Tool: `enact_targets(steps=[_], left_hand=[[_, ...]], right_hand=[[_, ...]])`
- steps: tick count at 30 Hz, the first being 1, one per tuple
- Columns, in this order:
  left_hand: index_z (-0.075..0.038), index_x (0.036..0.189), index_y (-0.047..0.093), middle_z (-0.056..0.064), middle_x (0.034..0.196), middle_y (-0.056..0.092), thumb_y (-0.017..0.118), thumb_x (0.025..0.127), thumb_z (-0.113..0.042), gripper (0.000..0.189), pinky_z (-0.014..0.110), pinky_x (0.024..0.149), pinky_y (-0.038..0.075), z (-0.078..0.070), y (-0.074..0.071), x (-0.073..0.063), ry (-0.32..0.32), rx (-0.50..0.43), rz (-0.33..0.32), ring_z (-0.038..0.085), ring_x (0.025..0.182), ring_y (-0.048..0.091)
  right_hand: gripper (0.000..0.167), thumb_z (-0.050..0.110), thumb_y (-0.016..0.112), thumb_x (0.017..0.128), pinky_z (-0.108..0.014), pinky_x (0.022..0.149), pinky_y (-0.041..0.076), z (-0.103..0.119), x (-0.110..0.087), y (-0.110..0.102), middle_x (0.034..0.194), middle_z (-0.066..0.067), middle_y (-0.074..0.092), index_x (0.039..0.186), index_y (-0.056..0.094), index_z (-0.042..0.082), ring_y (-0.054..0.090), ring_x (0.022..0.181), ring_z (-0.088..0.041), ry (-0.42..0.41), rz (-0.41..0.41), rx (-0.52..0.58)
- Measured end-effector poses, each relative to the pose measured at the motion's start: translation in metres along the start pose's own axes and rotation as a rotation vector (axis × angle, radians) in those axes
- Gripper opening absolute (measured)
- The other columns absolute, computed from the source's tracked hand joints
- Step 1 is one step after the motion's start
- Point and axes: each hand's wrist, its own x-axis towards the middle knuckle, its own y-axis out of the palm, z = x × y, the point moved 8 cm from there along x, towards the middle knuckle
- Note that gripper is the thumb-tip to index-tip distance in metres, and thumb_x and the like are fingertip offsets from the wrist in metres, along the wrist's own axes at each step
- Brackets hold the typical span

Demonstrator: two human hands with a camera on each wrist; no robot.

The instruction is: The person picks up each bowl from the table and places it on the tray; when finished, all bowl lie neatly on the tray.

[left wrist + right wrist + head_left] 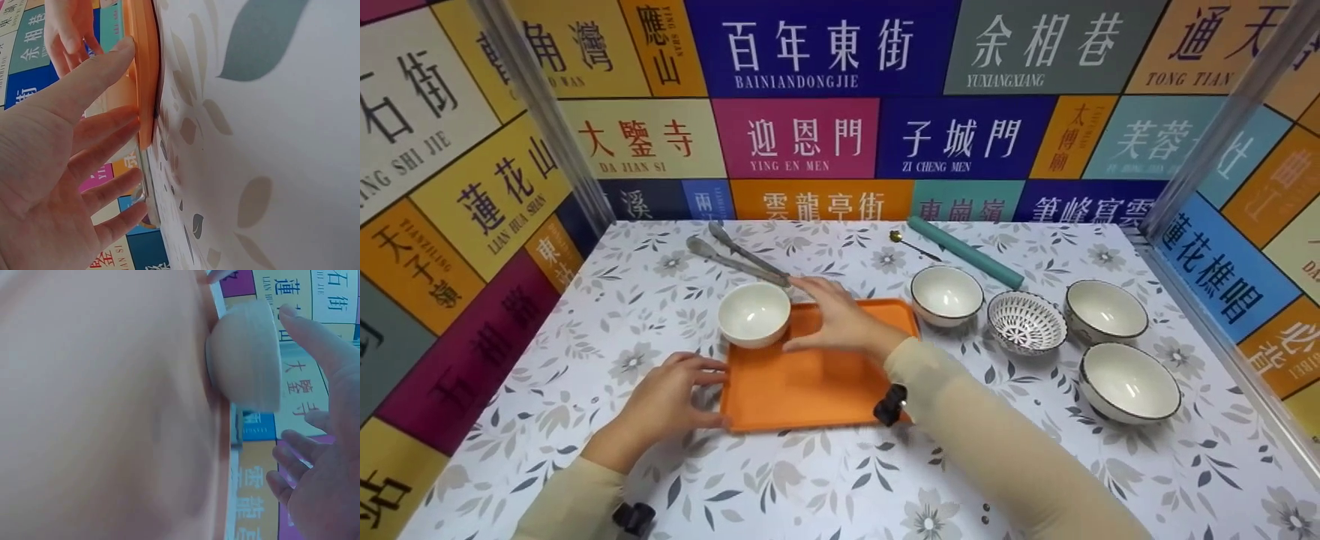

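Note:
An orange rectangular tray (810, 390) lies on the table, and a small white bowl (754, 315) stands upright at its far left corner. My left hand (675, 394) is at the tray's left side, thumb and fingers spread and fairly straight. In the left wrist view the left fingertips (130, 118) reach right to the tray's rim (147, 73). Over the tray, just right of the bowl, my right hand (836, 319) holds nothing, its thumb and fingers apart. The right wrist view shows the bowl (244, 357) beside these spread fingers, its base on the tray.
Metal tongs (735, 255) lie behind the bowl. To the right stand a white bowl (947, 296), a patterned bowl (1027, 322) and two larger bowls, one behind (1106, 309), one nearer (1130, 382). A green roll (966, 253) and a small spoon (913, 244) lie at the back. Sign-printed walls enclose the table.

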Motion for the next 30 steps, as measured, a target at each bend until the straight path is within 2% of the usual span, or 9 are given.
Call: enact_targets(steps=[7,10,14,18,23,27,30], left_hand=[[-0.016,0.125,0.076,-0.004,0.137,0.067,0.096,0.067,-0.045,0.068,0.06,0.111,0.042,0.001,-0.003,-0.001,-0.002,0.01,0.003,0.03,0.136,0.051],[-0.016,0.126,0.076,-0.003,0.137,0.067,0.095,0.068,-0.045,0.068,0.06,0.111,0.042,-0.001,-0.001,-0.001,0.01,0.002,0.004,0.03,0.136,0.051],[-0.016,0.124,0.077,-0.002,0.136,0.068,0.095,0.069,-0.045,0.066,0.059,0.108,0.045,-0.002,0.0,-0.001,0.043,0.019,-0.01,0.029,0.134,0.053],[-0.016,0.123,0.078,-0.002,0.134,0.069,0.095,0.068,-0.046,0.064,0.058,0.106,0.046,-0.002,-0.002,-0.002,0.058,0.04,-0.019,0.028,0.131,0.055],[-0.017,0.123,0.077,-0.002,0.135,0.069,0.095,0.068,-0.047,0.065,0.059,0.109,0.045,-0.001,-0.002,-0.002,0.043,0.04,-0.003,0.03,0.133,0.054],[-0.017,0.125,0.077,-0.002,0.136,0.068,0.094,0.069,-0.047,0.066,0.061,0.11,0.042,-0.001,0.0,-0.001,0.026,0.026,0.012,0.03,0.135,0.052],[-0.017,0.125,0.076,-0.002,0.137,0.068,0.094,0.069,-0.047,0.066,0.061,0.111,0.042,-0.001,0.001,-0.001,0.022,0.022,0.013,0.03,0.135,0.052]], right_hand=[[0.099,0.052,0.088,0.078,-0.055,0.125,0.029,-0.022,-0.03,-0.026,0.167,0.004,0.034,0.16,0.036,0.035,0.03,0.154,-0.025,0.046,-0.044,0.007],[0.093,0.051,0.087,0.079,-0.054,0.125,0.031,-0.028,-0.045,-0.041,0.165,0.004,0.037,0.158,0.042,0.03,0.032,0.153,-0.024,0.029,-0.067,-0.007],[0.083,0.041,0.087,0.082,-0.056,0.125,0.028,-0.031,-0.065,-0.058,0.161,-0.002,0.043,0.153,0.051,0.017,0.036,0.15,-0.029,-0.027,-0.103,-0.024],[0.077,0.034,0.088,0.083,-0.059,0.124,0.027,-0.034,-0.081,-0.073,0.158,-0.007,0.047,0.149,0.055,0.013,0.039,0.148,-0.032,-0.065,-0.138,-0.038],[0.074,0.029,0.088,0.083,-0.053,0.124,0.033,-0.046,-0.095,-0.09,0.157,-0.011,0.047,0.147,0.057,0.009,0.039,0.146,-0.034,-0.054,-0.169,-0.024],[0.075,0.03,0.088,0.083,-0.054,0.126,0.029,-0.061,-0.102,-0.104,0.157,-0.012,0.046,0.148,0.056,0.01,0.037,0.148,-0.035,-0.023,-0.187,-0.052],[0.076,0.033,0.088,0.082,-0.06,0.125,0.023,-0.072,-0.107,-0.113,0.158,-0.011,0.046,0.148,0.056,0.011,0.036,0.148,-0.035,0.005,-0.205,-0.094]])
